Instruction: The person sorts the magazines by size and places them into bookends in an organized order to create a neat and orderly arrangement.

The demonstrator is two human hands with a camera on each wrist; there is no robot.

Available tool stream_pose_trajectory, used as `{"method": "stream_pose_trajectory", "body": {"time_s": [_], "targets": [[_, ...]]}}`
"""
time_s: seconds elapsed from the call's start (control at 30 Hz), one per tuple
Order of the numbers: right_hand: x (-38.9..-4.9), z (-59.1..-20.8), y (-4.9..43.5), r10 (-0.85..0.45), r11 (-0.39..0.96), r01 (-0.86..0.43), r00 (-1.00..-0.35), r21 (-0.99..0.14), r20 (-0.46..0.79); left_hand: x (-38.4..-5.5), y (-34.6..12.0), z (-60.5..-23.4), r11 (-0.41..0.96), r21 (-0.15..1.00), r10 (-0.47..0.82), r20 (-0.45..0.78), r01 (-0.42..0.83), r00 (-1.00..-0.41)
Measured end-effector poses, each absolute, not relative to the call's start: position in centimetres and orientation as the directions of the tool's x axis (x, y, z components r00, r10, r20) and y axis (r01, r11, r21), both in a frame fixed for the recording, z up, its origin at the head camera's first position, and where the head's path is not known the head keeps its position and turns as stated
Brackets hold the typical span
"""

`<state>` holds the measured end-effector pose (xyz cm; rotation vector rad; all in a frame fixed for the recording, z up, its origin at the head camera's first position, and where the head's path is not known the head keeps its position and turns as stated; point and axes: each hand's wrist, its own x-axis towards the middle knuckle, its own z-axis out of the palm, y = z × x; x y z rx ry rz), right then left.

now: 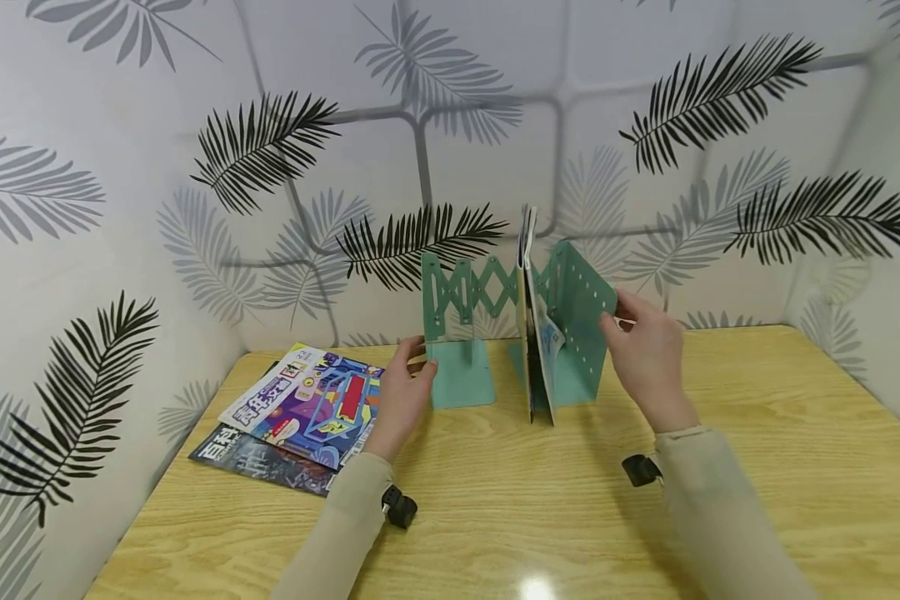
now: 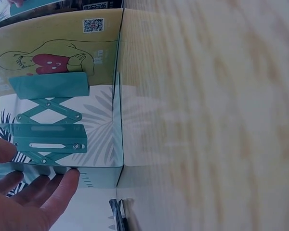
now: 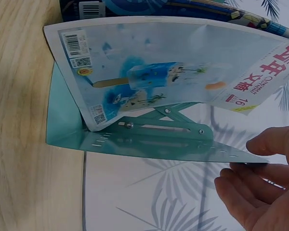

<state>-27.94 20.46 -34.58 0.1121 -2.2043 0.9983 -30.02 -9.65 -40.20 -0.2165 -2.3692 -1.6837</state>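
A teal expandable metal bookend (image 1: 461,379) stands on the table, its scissor lattice spread between two upright end panels. My left hand (image 1: 403,392) holds the left end panel, thumb on one side and fingers along the outer face (image 2: 60,197). With my right hand (image 1: 648,354) I pinch the upper outer edge of the perforated right panel (image 1: 585,308) between thumb and fingers (image 3: 248,192). Several magazines (image 1: 531,333) stand upright inside, nearer the right panel. The right wrist view shows one magazine's cover (image 3: 183,72) with a popsicle picture, leaning and slightly bowed.
Left of the bookend, a colourful magazine (image 1: 311,400) lies on top of a darker one (image 1: 262,458). The wooden table (image 1: 495,517) meets a leaf-patterned wall covering (image 1: 480,167) behind the bookend. Small black devices (image 1: 400,507) are worn at the wrists.
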Motion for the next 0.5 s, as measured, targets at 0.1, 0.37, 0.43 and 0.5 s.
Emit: {"method": "stream_pose_trajectory", "body": {"time_s": [0.1, 0.37, 0.43, 0.5], "targets": [[-28.17, -34.94, 20.45, 0.213, 0.684, -0.348, -0.745, -0.641, 0.632, -30.02, -9.72, -40.20, 0.328, 0.911, -0.007, 0.269, 0.252, -0.963], [-28.37, -35.39, 20.49, 0.252, 0.675, -0.322, -0.745, -0.664, 0.618, -30.04, -9.82, -40.35, 0.329, 0.912, -0.004, 0.260, 0.244, -0.966], [-28.42, -35.42, 20.46, 0.256, 0.675, -0.316, -0.747, -0.667, 0.613, -30.02, -9.79, -40.36, 0.330, 0.912, -0.007, 0.262, 0.245, -0.965], [-28.47, -35.43, 20.43, 0.261, 0.669, -0.317, -0.747, -0.672, 0.612, -29.96, -9.77, -40.38, 0.333, 0.911, -0.012, 0.262, 0.243, -0.965]]}}
